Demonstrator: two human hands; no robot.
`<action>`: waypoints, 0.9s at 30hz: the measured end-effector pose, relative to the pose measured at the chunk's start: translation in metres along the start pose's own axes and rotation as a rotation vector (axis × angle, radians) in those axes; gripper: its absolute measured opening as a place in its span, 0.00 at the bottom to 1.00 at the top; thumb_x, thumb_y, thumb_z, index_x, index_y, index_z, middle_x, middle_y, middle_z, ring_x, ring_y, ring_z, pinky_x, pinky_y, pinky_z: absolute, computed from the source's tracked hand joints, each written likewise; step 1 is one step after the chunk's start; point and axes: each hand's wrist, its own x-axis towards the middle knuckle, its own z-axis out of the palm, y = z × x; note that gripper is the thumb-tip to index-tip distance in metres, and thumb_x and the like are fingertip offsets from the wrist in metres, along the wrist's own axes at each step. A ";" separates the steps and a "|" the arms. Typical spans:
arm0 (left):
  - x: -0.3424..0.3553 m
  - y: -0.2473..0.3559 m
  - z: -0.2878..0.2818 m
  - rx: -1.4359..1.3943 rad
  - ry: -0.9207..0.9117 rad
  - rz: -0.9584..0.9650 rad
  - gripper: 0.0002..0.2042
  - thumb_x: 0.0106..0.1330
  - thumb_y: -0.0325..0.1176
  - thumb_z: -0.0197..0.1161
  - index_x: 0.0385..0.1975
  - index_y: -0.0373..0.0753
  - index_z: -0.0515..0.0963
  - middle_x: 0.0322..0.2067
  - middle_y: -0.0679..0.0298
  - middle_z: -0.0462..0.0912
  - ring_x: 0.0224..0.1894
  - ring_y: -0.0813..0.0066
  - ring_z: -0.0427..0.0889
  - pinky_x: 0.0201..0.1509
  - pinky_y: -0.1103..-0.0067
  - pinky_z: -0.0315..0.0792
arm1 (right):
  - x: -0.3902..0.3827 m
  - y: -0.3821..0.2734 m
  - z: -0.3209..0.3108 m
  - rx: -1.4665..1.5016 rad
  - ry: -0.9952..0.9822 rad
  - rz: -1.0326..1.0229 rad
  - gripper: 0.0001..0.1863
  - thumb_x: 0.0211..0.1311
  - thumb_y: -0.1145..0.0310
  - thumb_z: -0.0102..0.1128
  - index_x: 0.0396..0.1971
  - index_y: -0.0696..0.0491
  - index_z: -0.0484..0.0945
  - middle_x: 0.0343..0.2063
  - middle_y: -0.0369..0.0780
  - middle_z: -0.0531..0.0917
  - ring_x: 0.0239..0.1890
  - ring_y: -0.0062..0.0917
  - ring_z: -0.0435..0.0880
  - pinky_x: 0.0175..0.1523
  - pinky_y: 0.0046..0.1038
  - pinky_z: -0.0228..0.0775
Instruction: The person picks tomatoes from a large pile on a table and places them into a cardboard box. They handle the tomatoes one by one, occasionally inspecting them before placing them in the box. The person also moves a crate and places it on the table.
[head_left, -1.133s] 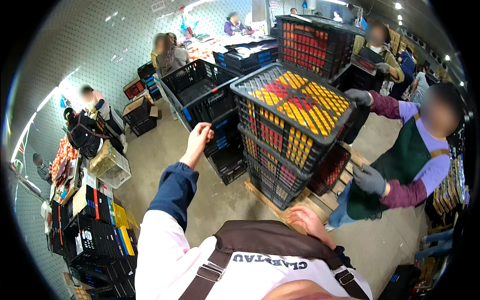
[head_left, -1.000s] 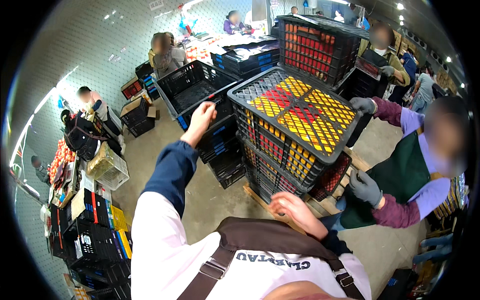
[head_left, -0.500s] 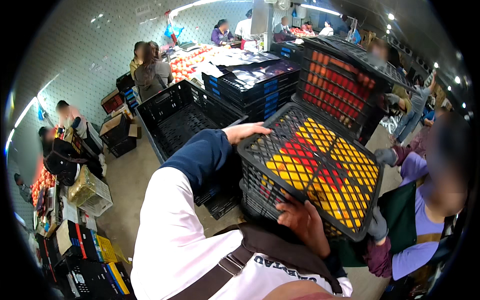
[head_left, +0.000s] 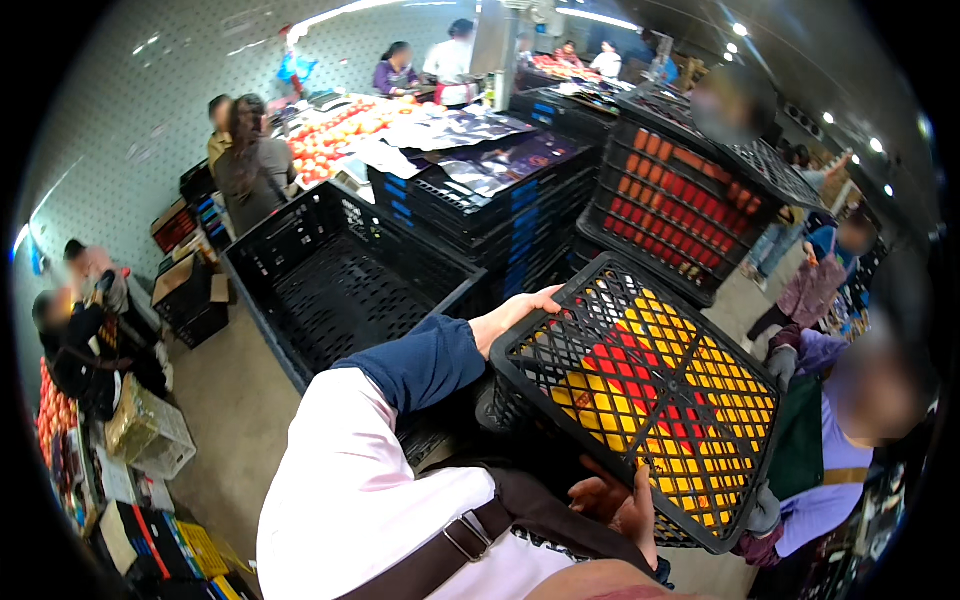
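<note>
A black plastic crate (head_left: 672,382) hangs tilted in front of me, with yellow and red things showing through its lattice face. What these are, I cannot make out. My left hand (head_left: 518,314) grips its far left corner. At the near edge, my right hand (head_left: 618,505) has its thumb against the rim and its fingers partly curled below; the crate's side partly hides its hold. On the crate's right side, a co-worker in purple holds on with two grey-gloved hands (head_left: 764,510). The crate's underside is hidden.
A large black crate (head_left: 335,270) stands open at my left. Behind it are stacked flat black crates (head_left: 500,215). A tall crate of red and orange contents (head_left: 670,195) stands beyond the held one. Other people work around tables of red produce (head_left: 335,140).
The held crate has come lower and nearer, away from the tall crate behind it. The co-worker's gloved hands have moved with it. My view has swung to the right.
</note>
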 end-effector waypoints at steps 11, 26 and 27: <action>0.008 -0.045 0.050 0.268 0.140 -0.057 0.30 0.59 0.24 0.55 0.64 0.46 0.59 0.52 0.59 0.73 0.50 0.72 0.77 0.52 0.77 0.74 | -0.047 0.044 -0.013 0.129 0.255 -0.235 0.39 0.68 0.37 0.33 0.55 0.59 0.70 0.33 0.48 0.82 0.39 0.36 0.80 0.50 0.35 0.71; 0.181 0.000 0.008 1.928 -0.100 0.489 0.19 0.62 0.46 0.56 0.37 0.34 0.80 0.40 0.49 0.79 0.47 0.49 0.76 0.53 0.63 0.70 | 0.028 0.032 0.041 0.345 0.024 -0.040 0.34 0.71 0.42 0.35 0.57 0.60 0.68 0.51 0.53 0.77 0.52 0.39 0.77 0.62 0.38 0.65; 0.180 -0.009 0.008 1.951 -0.131 0.529 0.19 0.62 0.45 0.55 0.37 0.32 0.79 0.38 0.47 0.79 0.46 0.48 0.76 0.52 0.63 0.70 | 0.029 0.037 0.038 0.333 0.207 -0.092 0.34 0.71 0.43 0.36 0.54 0.61 0.70 0.48 0.52 0.79 0.49 0.39 0.80 0.59 0.38 0.68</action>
